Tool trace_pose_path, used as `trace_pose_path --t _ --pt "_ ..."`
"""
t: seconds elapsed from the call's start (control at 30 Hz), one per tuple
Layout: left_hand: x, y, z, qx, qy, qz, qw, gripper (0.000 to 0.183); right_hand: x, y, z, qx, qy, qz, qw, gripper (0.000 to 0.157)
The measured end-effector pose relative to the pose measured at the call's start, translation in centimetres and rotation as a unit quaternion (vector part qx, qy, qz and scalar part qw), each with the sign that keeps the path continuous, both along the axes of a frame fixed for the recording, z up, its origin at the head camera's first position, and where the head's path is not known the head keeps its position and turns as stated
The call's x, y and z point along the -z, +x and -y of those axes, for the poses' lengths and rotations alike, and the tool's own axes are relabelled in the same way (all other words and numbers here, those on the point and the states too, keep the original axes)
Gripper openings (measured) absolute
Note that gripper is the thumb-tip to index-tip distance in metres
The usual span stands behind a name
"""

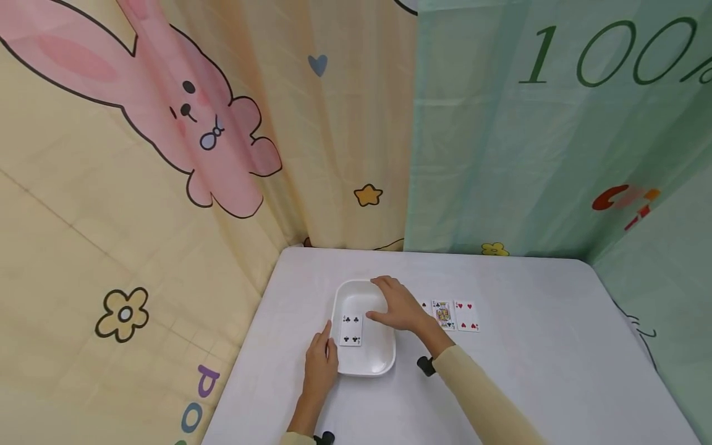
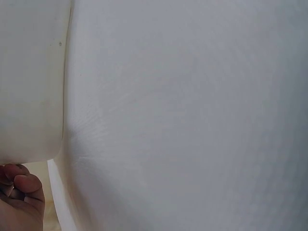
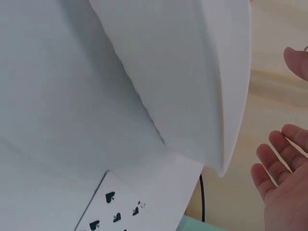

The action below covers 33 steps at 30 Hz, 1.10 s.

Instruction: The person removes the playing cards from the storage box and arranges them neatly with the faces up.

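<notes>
A white tray (image 1: 378,364) stands on the table with a four of clubs (image 1: 351,330) lying inside, toward its left side. My left hand (image 1: 321,364) grips the tray's left rim; in the left wrist view its curled fingers (image 2: 29,185) are at the tray's edge. Over the far right part of the tray my right hand (image 1: 402,306) is spread, thumb apart from the fingers, holding nothing. Right of the tray lie a spade card (image 3: 113,207), partly hidden by my right hand in the head view, a king (image 1: 444,315) and a four of hearts (image 1: 467,316).
The white table (image 1: 534,346) extends well to the right of the cards. A yellow curtain (image 1: 334,142) and a green curtain (image 1: 500,154) hang behind it. Each wrist wears a small black camera, the right one's mount (image 1: 426,366) close to the tray.
</notes>
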State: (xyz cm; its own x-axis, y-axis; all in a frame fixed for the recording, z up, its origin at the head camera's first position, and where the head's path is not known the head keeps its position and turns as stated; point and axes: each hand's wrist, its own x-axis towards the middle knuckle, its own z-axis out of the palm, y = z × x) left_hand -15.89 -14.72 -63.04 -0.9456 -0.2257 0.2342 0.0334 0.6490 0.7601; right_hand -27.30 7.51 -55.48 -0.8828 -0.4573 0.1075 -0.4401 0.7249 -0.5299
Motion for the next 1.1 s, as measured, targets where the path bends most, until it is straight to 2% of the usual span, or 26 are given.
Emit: trace_pose_path --t 0.23,0.37,0.57,0.8,0.93,1.1 --pt "0.3 -0.1 0.0 -0.001 -0.011 -0.006 0.9999 0.045 2.3 0.2 2.6 -0.035 0.034 0.016 0.999 0.090" --pt "0.3 0.0 -0.2 0.000 -0.004 0.004 1.0000 0.045 3.1 0.4 3.6 -0.051 0.058 0.018 0.997 0.095" --pt "0.2 0.1 -0.5 -0.003 0.000 0.012 0.9999 0.045 3.8 0.6 4.5 -0.052 0.115 0.027 0.992 0.106" --pt "0.1 0.1 -0.5 -0.010 -0.006 0.004 0.9999 0.044 4.8 0.4 5.6 -0.043 0.169 0.036 0.984 0.116" --pt "0.1 0.1 -0.4 -0.011 -0.009 0.002 0.9999 0.044 4.9 0.4 6.0 -0.037 0.182 0.038 0.982 0.116" --pt "0.2 -0.1 -0.2 -0.014 -0.011 0.004 0.9998 0.044 4.9 0.3 6.4 -0.034 0.187 0.036 0.981 0.107"
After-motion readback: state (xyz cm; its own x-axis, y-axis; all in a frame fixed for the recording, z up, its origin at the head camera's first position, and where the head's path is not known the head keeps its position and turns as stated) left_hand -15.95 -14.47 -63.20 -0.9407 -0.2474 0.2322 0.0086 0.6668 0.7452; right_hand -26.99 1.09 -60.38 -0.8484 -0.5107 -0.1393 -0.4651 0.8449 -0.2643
